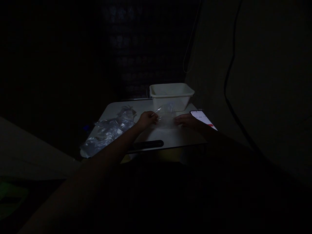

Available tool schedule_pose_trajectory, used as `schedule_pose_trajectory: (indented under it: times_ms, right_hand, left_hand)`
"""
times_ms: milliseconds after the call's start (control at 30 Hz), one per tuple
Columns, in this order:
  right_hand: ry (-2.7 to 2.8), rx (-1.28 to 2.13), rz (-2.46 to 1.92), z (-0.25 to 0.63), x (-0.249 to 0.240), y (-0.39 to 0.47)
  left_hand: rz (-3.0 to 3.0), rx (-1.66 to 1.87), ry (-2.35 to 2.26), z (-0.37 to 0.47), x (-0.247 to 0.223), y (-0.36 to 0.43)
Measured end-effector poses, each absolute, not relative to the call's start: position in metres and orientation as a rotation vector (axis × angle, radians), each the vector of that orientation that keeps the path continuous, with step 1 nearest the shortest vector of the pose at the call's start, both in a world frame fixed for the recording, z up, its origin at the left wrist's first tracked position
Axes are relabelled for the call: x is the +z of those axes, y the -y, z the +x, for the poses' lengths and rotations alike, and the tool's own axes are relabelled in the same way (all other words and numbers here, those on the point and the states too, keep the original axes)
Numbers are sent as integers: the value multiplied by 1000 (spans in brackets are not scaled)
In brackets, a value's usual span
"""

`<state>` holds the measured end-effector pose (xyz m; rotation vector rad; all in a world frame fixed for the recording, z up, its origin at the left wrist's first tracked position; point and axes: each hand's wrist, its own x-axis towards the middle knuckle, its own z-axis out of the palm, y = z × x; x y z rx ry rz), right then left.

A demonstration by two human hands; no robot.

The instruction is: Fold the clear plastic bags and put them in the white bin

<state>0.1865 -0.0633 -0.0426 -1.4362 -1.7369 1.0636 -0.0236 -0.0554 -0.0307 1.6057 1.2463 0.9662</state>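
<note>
A clear plastic bag (167, 116) is stretched between my two hands, just above the white table (170, 138). My left hand (147, 119) pinches its left side, fingers closed on the film. At the bag's right edge, my right hand (186, 120) grips it with fingers pressed together; dim light hides part of these fingers. To the left of my left hand spreads a pile of crumpled clear plastic bags (110, 130). Behind the held bag stands a whitish plastic tub (170, 96).
A lit phone (202, 118) lies at the table's right edge, beside my right hand. The table has a dark handle slot (148, 144) near its front edge. A black cable (229, 71) hangs along the right wall. The surroundings are very dark.
</note>
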Motion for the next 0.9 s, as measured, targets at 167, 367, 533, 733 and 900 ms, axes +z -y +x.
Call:
schedule_pose_trajectory:
  times_ms: [167, 367, 533, 733, 900]
  right_hand:
    - [1736, 936, -1600, 177, -47, 57]
    - [1663, 883, -1621, 170, -59, 43]
    - [1658, 880, -1641, 166, -62, 42]
    - [1638, 866, -1651, 164, -67, 40]
    - [1609, 848, -1636, 165, -67, 43]
  left_hand:
    - [1459, 997, -1354, -20, -23, 48]
    - [1422, 784, -1526, -37, -25, 59]
    - [1408, 741, -1432, -43, -42, 65]
    - [1581, 681, -1555, -39, -56, 61]
    - [1717, 636, -1663, -42, -65, 55]
